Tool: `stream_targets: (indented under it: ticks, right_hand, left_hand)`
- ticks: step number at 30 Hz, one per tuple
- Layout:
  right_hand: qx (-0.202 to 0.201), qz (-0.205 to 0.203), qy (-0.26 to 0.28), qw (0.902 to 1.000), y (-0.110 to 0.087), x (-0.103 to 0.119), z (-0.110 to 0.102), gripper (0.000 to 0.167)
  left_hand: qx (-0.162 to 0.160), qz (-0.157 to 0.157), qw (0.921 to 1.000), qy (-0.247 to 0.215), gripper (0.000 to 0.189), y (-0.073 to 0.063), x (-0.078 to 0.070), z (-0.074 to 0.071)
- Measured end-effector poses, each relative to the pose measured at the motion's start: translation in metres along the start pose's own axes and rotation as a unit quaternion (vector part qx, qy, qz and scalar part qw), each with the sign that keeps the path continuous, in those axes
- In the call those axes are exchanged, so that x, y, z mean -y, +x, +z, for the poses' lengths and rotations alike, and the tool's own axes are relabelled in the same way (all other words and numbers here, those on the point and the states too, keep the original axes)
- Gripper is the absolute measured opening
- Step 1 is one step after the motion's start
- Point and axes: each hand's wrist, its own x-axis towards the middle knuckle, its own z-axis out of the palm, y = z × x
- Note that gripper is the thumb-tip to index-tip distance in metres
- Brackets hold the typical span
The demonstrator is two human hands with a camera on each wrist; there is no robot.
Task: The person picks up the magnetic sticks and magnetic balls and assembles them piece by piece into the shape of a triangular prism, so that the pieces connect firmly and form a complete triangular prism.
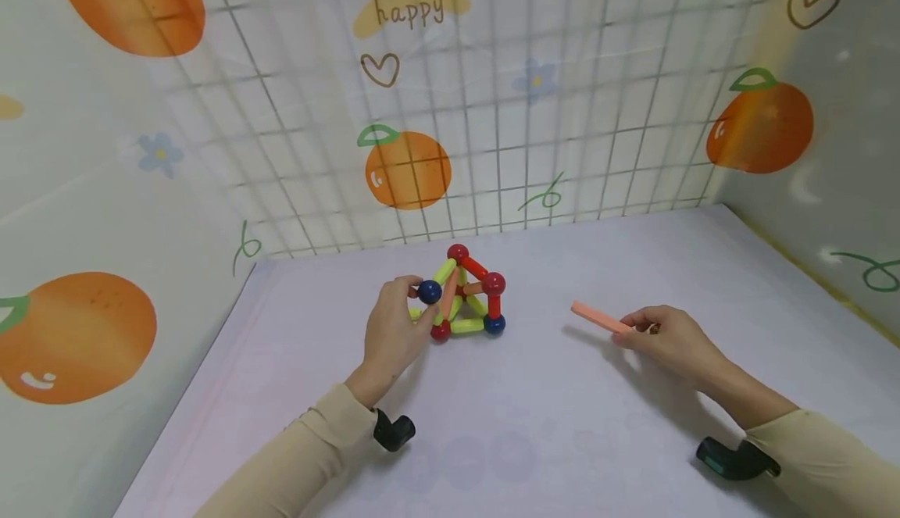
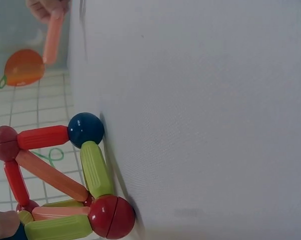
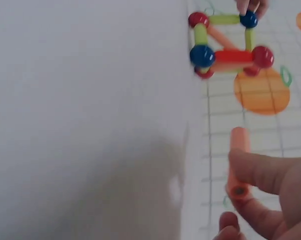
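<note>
My left hand [image 1: 395, 329] pinches a dark blue ball [image 1: 430, 292] at the upper left corner of a magnetic stick-and-ball frame. Red balls [image 1: 494, 284], another blue ball [image 1: 495, 323] and red, lime and salmon rods make up the frame, which stands on the table. Part of its left side is hidden behind my left hand. Off to the right, my right hand [image 1: 678, 342] holds a loose long salmon rod [image 1: 598, 317] by one end, between thumb and fingers. The rod points toward the frame, apart from it. A dark hole shows in its near end [image 3: 240, 190] in the right wrist view.
A pale table [image 1: 534, 416] lies under both hands. Behind it rises a grid-patterned curtain [image 1: 492, 112] printed with oranges, with side walls left and right. Dark wrist cameras [image 1: 394, 430] hang at both sleeves.
</note>
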Motion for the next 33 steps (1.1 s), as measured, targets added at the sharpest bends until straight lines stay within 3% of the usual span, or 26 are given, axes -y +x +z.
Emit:
stream_targets:
  ticks: [8,15,27,33]
  right_hand:
    - [0.011,-0.034,0.087,0.9956,0.009,0.042,0.023,0.042]
    - [0.03,-0.051,0.13,0.9897,0.022,0.074,0.051,0.036]
    - [0.061,-0.073,0.159,0.9826,0.038,0.106,0.085,0.031]
    - [0.065,-0.069,0.149,0.9843,0.04,0.113,0.094,0.03]
  left_hand:
    - [0.001,0.017,0.9997,-0.016,0.039,-0.002,0.002,0.0]
    - [0.0,0.03,0.9995,-0.014,0.038,-0.001,0.003,-0.001]
    - [-0.009,0.041,0.9991,-0.008,0.037,-0.001,0.003,-0.005]
    - [-0.009,0.041,0.9991,-0.006,0.038,-0.001,0.003,-0.005]
